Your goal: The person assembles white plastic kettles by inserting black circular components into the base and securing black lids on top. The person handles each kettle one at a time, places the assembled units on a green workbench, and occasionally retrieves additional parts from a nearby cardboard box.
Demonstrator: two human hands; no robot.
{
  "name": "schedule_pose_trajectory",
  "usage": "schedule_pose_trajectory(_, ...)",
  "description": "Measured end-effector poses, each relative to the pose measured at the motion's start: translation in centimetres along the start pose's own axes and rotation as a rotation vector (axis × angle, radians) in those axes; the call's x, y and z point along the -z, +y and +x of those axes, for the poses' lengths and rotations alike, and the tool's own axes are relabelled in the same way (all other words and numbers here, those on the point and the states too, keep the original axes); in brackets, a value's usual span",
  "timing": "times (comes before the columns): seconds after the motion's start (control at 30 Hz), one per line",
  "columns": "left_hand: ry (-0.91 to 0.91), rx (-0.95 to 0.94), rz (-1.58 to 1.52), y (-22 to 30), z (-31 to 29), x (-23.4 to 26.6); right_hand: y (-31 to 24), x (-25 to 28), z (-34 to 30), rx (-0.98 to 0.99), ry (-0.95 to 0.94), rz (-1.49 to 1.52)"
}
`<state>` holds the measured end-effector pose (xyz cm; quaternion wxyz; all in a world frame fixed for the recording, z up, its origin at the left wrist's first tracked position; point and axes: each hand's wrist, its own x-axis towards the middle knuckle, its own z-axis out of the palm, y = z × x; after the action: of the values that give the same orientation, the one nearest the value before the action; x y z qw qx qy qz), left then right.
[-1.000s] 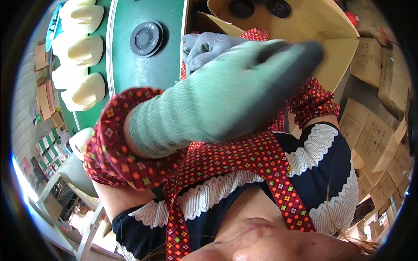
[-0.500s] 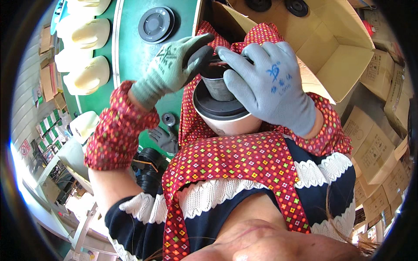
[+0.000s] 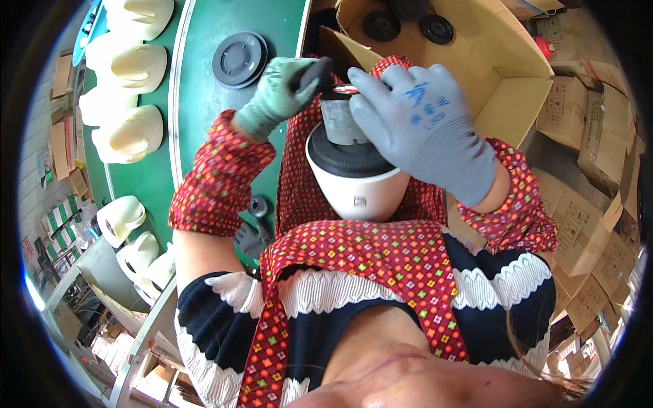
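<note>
A white tapered pot-like vessel with a black top sits against my apron, tilted toward me. On that top stands a short grey cylinder. My right hand, in a grey-blue glove, is curled beside the cylinder, its thumb near the cylinder wall. Between its thumb and forefinger shows a thin red-and-silver object, lying over the cylinder's upper end; its kind is unclear. My left hand, in a greenish glove with dark fingers, is closed just left of the cylinder's upper end; what it pinches is hidden.
On the green bench lies a black round disc. Cream curved shells line its left side. A spare grey glove and a small dark round part lie nearer me. An open carton holds black discs.
My left hand has closed its fingers and shifted slightly right. The white vessel shows more of its side, and the view has shifted a little. My right hand stays by the cylinder.
</note>
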<state>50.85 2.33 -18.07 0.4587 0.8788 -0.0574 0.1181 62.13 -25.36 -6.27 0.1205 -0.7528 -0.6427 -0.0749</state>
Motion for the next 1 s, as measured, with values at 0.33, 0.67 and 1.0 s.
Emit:
schedule_pose_trajectory(0.33, 0.465, 0.663, 0.407, 2.2, -14.1, 5.5, 1.1, -3.5, -2.8, -0.002, 0.163, 0.716)
schedule_pose_trajectory(0.67, 0.514, 1.01, 0.701, 0.3, -24.8, 2.1, 0.9, -7.3, -0.1, -0.038, 0.35, 0.819)
schedule_pose_trajectory(1.0, 0.522, 0.376, -0.328, 15.0, -19.8, -0.3, -1.3, -11.4, 9.3, -0.803, -0.127, 2.269)
